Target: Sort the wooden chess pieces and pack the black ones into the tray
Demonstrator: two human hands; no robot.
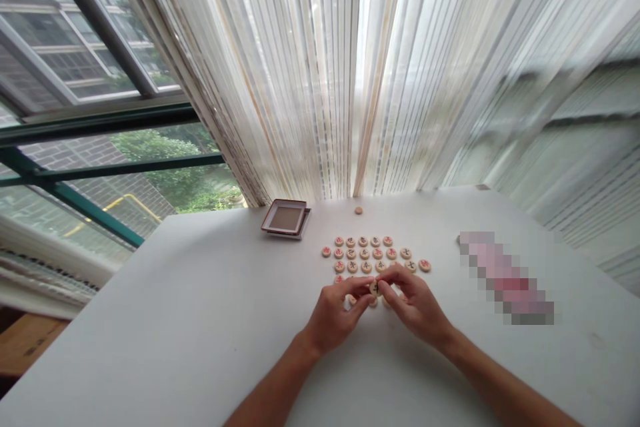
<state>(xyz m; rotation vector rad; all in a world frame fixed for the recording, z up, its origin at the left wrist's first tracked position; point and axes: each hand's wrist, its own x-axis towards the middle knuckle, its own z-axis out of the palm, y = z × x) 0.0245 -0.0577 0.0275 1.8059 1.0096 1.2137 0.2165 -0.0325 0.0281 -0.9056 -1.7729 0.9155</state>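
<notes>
Between the fingertips of my two hands is a round Chinese chess piece (375,289), tilted up so that its black character faces me. My left hand (334,315) pinches it from the left, and my right hand (419,305) grips it from the right. Just beyond them, more pieces with red or black characters lie in rough rows, among them a black-marked piece (365,254) and a red-marked piece (425,265) at the right end. Some pieces beneath my hands are partly hidden.
A shallow brown-rimmed box (271,219) sits at the back left of the white table (200,320). One piece (359,211) lies apart near the far edge. On the right is a pixelated pinkish object (505,278). Striped curtains (310,80) hang behind the table.
</notes>
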